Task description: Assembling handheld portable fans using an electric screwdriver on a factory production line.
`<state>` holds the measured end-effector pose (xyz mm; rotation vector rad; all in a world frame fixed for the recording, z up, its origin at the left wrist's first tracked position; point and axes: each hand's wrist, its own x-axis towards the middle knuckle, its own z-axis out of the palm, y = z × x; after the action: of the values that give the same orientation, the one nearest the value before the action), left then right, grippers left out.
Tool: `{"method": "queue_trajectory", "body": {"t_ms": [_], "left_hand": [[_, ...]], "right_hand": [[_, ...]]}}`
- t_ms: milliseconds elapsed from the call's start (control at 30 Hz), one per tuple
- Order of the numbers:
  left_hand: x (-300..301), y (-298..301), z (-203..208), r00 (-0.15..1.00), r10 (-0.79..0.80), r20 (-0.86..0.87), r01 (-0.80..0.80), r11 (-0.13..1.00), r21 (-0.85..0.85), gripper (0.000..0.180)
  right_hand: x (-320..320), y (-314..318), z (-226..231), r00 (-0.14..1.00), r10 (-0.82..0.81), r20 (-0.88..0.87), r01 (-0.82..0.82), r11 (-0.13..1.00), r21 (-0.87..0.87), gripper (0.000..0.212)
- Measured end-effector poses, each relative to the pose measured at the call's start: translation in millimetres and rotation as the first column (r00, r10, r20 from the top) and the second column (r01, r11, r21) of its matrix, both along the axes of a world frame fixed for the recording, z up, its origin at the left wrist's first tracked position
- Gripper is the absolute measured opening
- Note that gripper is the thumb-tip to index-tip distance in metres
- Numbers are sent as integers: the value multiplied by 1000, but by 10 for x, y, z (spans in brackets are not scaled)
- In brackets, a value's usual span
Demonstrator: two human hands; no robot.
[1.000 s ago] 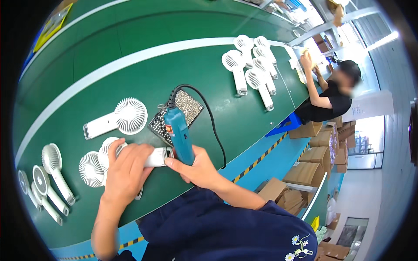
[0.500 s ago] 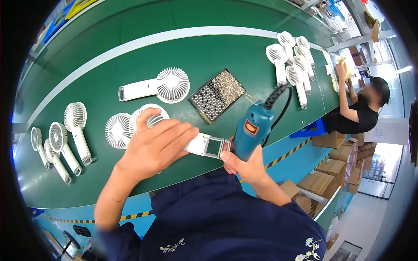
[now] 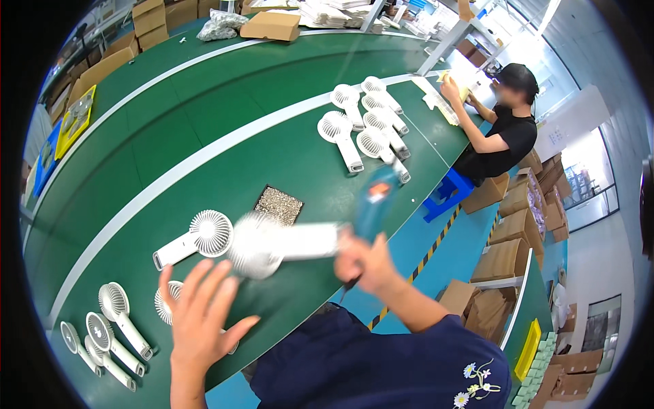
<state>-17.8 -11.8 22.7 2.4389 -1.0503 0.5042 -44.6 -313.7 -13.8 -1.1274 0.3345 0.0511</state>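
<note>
My right hand [image 3: 364, 262] grips a teal electric screwdriver [image 3: 376, 198], blurred by motion. The same hand also holds the handle end of a white handheld fan [image 3: 306, 240], whose round caged head points left above the table. My left hand [image 3: 204, 310] is open with fingers spread, apart from that fan. Partly hidden behind the left hand lies another white fan [image 3: 165, 303]. Farther off, one more fan [image 3: 211, 233] lies on the green table. A black tray of small screws [image 3: 278, 206] sits behind the held fan, which covers its near part.
Several white fans [image 3: 375, 123] lie grouped at the far right, and several more [image 3: 109, 334] at the near left. A co-worker in black [image 3: 504, 129] sits at the table's right end. Cardboard boxes [image 3: 504, 249] stand on the floor at the right.
My left hand has let go of the fan and opened. My right hand has taken the fan's handle together with the screwdriver. The view has swung toward the table's far side.
</note>
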Motion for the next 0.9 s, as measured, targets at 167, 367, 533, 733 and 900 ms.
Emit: {"method": "queue_trajectory", "body": {"t_ms": [167,367,533,733,900], "left_hand": [[-373,775,-212,969,214,-122,-199,973,120,76],[-382,807,-246,914,309,-263,-227,927,299,74],[-134,543,-349,901,360,-241,-369,929,9,61],[830,536,-470,920,292,-261,-252,952,174,73],[1045,373,-464,926,267,-267,-199,946,255,67]], "right_hand": [[426,-1581,-10,855,-498,146,422,830,364,28],[1055,-3327,-438,724,-688,35,636,687,350,23],[1372,-4040,-941,770,-622,-141,638,746,191,17],[1611,-3812,-1033,856,-507,-102,510,860,-4,15],[1539,-3359,-1011,739,-666,-98,668,744,-21,15]]}}
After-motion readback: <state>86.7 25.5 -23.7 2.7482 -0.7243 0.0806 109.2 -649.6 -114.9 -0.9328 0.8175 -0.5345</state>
